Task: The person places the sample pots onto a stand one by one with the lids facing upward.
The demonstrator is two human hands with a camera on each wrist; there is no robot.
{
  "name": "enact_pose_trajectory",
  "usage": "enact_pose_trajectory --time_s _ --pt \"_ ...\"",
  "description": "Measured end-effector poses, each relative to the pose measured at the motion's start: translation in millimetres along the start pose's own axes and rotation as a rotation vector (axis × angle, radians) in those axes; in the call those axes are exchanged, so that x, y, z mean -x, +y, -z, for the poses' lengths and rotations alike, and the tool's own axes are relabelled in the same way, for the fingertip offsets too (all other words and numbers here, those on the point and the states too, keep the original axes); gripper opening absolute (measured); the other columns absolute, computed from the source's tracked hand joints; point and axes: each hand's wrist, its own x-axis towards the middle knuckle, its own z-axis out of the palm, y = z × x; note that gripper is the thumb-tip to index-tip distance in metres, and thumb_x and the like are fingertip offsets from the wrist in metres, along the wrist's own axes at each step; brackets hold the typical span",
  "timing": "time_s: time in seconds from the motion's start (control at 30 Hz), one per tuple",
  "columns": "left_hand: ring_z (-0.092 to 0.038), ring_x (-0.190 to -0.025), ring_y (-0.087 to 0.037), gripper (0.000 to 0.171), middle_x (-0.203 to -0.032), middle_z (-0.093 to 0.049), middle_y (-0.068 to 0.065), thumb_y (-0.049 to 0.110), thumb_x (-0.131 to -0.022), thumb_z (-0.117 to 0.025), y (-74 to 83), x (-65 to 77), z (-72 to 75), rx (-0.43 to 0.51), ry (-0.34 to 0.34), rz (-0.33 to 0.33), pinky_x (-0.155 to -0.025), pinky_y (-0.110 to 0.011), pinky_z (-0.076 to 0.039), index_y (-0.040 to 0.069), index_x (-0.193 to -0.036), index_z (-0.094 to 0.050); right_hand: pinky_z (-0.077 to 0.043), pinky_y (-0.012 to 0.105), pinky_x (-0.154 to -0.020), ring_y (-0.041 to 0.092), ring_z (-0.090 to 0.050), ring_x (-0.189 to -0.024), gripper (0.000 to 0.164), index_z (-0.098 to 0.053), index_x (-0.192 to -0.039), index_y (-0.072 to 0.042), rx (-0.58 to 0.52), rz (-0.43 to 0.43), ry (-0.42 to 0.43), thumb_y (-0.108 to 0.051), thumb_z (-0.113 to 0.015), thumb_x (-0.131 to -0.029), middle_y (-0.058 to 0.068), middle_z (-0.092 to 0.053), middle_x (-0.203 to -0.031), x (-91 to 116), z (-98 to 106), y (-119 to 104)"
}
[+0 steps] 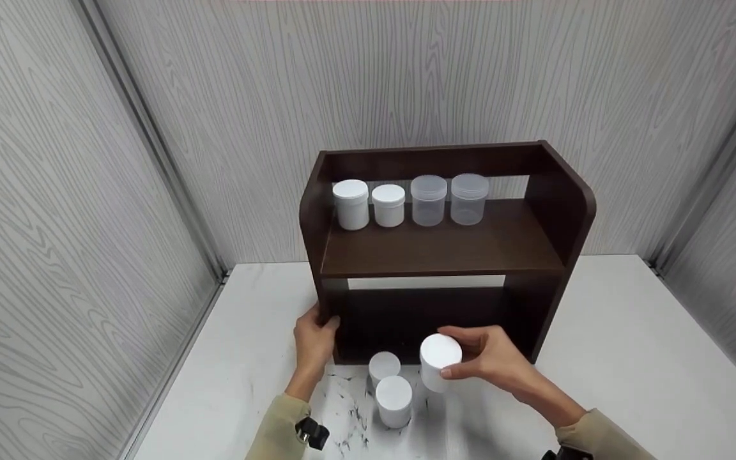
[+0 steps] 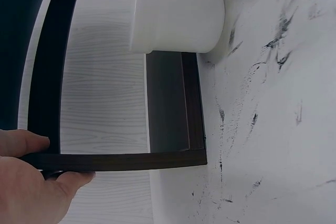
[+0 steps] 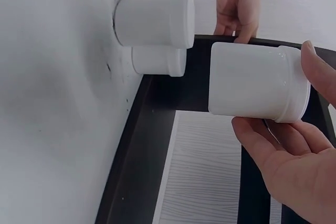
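Observation:
My right hand (image 1: 492,358) grips a white lidded jar (image 1: 435,377) between thumb and fingers, in front of the lower opening of a dark brown two-tier shelf (image 1: 444,249). The right wrist view shows this held jar (image 3: 252,80) above the tabletop, the thumb near its lid. My left hand (image 1: 314,342) pinches the front edge of the shelf's left side panel (image 2: 121,162), thumb on one face and fingers on the other. Two more white jars, a front one (image 1: 395,406) and a smaller-looking one (image 1: 384,367) behind it, stand on the table between my hands.
On the upper tier stand two white jars (image 1: 351,207) (image 1: 388,207) at the left and two translucent jars (image 1: 429,203) (image 1: 469,201) beside them. Dark marks streak the white tabletop (image 1: 234,358). Wood-patterned panels (image 1: 266,96) enclose the table at the back and sides.

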Motion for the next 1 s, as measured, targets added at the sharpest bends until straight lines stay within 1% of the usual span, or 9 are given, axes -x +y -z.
enact_pose_trajectory --time_s 0.17,0.37,0.6,0.73,0.83,1.0 --pt "-0.067 -0.118 -0.04 0.038 -0.126 -0.069 -0.029 0.0 -0.098 -0.062 -0.6 0.2 0.9 -0.011 0.002 0.002 -0.101 -0.053 -0.053 -0.012 -0.133 -0.063 -0.059 0.031 -0.089 0.028 -0.07 -0.114 0.074 -0.061 -0.14 0.01 0.02 0.024 -0.002 -0.005 -0.094 -0.075 0.022 -0.069 -0.131 0 1 -10" --pt "-0.067 -0.118 -0.04 0.036 -0.126 -0.069 -0.028 -0.002 -0.098 -0.061 0.2 0.4 1.1 -0.008 0.004 -0.003 -0.102 -0.053 -0.052 -0.012 -0.133 -0.064 -0.059 0.031 -0.088 0.027 -0.07 -0.115 0.075 -0.061 -0.141 0.008 0.018 0.02 -0.003 -0.005 -0.094 -0.075 0.021 -0.07 -0.131 -2 3 -21" --pt "-0.063 -0.125 -0.042 0.044 -0.131 -0.065 -0.031 -0.004 -0.096 -0.062 0.9 -1.5 -0.6 0.015 0.003 0.0 -0.106 -0.052 -0.05 -0.014 -0.139 -0.058 -0.059 0.032 -0.089 0.027 -0.07 -0.115 0.076 -0.06 -0.142 0.01 0.0 0.007 0.005 -0.006 -0.094 -0.076 0.021 -0.071 -0.129 -5 6 -33" --pt "-0.066 -0.121 -0.041 0.041 -0.128 -0.067 -0.03 -0.005 -0.096 -0.062 1.0 -1.0 -0.9 0.019 0.002 -0.003 -0.103 -0.052 -0.052 -0.014 -0.136 -0.061 -0.06 0.033 -0.088 0.027 -0.07 -0.115 0.077 -0.059 -0.142 0.011 -0.005 0.004 0.009 -0.006 -0.094 -0.076 0.022 -0.071 -0.128 -7 6 -41" --pt "-0.067 -0.118 -0.041 0.039 -0.125 -0.069 -0.03 -0.005 -0.095 -0.063 0.2 -0.6 -0.8 0.015 0.01 -0.008 -0.101 -0.053 -0.052 -0.013 -0.133 -0.063 -0.06 0.033 -0.089 0.026 -0.07 -0.114 0.075 -0.061 -0.141 0.009 0.004 0.006 0.012 -0.007 -0.094 -0.076 0.021 -0.071 -0.129 -9 5 -48" --pt "-0.065 -0.12 -0.043 0.042 -0.127 -0.068 -0.031 -0.006 -0.095 -0.063 -1.3 -1.3 -0.7 0.015 0.013 -0.007 -0.103 -0.053 -0.051 -0.015 -0.136 -0.061 -0.058 0.031 -0.091 0.026 -0.07 -0.115 0.073 -0.062 -0.141 0.007 0.021 0.015 0.014 -0.007 -0.094 -0.076 0.02 -0.071 -0.129 -12 3 -60"
